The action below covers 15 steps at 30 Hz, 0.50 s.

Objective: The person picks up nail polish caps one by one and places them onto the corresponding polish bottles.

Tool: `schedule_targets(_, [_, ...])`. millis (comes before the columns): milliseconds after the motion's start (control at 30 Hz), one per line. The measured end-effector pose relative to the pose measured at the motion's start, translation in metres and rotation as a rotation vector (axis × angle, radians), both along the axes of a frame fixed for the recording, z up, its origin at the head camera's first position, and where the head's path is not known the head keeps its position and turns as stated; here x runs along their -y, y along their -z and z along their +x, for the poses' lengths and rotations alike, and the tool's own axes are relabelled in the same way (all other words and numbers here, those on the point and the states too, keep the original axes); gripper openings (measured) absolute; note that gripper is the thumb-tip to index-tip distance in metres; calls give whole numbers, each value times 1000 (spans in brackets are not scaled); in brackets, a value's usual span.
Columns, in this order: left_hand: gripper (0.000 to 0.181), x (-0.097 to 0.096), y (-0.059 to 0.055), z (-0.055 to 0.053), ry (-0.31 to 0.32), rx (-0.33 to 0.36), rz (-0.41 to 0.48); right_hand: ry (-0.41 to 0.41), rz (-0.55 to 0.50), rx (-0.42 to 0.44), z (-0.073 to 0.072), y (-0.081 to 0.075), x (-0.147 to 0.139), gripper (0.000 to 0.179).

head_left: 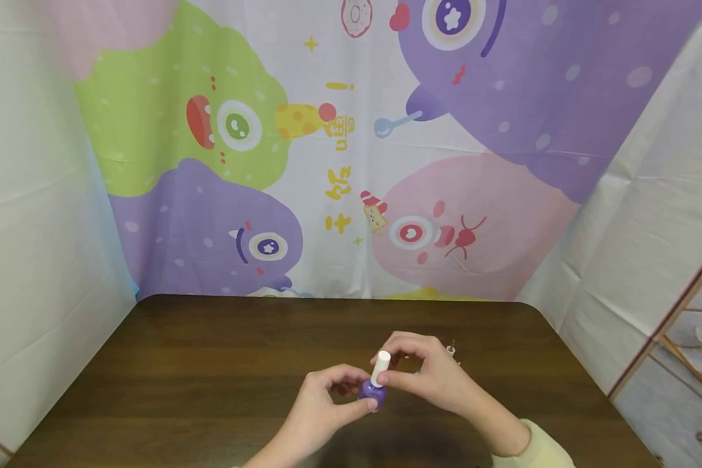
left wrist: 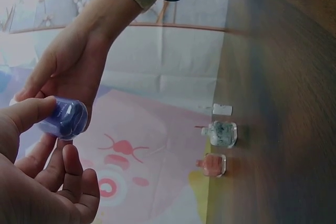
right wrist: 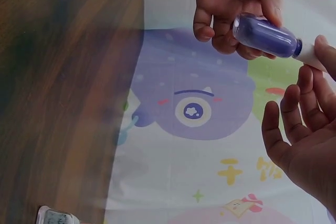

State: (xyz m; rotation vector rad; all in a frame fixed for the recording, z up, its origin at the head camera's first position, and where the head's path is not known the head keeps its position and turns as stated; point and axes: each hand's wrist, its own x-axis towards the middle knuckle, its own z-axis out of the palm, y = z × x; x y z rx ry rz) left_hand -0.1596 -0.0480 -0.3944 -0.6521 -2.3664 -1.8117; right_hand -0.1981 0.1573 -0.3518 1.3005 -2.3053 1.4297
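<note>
A bottle of purple nail polish (head_left: 372,392) is held just above the table in my left hand (head_left: 325,406), thumb on one side and fingers on the other. My right hand (head_left: 435,374) pinches its white cap (head_left: 381,368) between thumb and fingers. The bottle leans slightly, cap upward. In the right wrist view the purple glass body (right wrist: 268,36) shows from the side, with a dark neck just below the cap. My right hand's other fingers (right wrist: 291,108) are spread loosely apart from the bottle.
Beyond my right hand on the dark wooden table (head_left: 222,364) stand a grey-green glittery bottle (left wrist: 223,134) and a pink one (left wrist: 213,164). A small white piece (left wrist: 222,109) lies beside them. A cartoon-printed curtain (head_left: 357,260) hangs behind the table's far edge.
</note>
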Motion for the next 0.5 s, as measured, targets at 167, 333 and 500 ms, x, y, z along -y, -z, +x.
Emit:
schedule_targets(167, [22, -3, -1, -2, -19, -6, 14, 22, -12, 19, -2, 1, 2, 14])
schedule_targets(333, [22, -4, -1, -3, -40, 6, 15, 52, -18, 36, -3, -1, 4, 14])
schedule_targets(500, [22, -6, -2, -4, -59, 15, 35, 65, -39, 44, -3, -1, 5, 16])
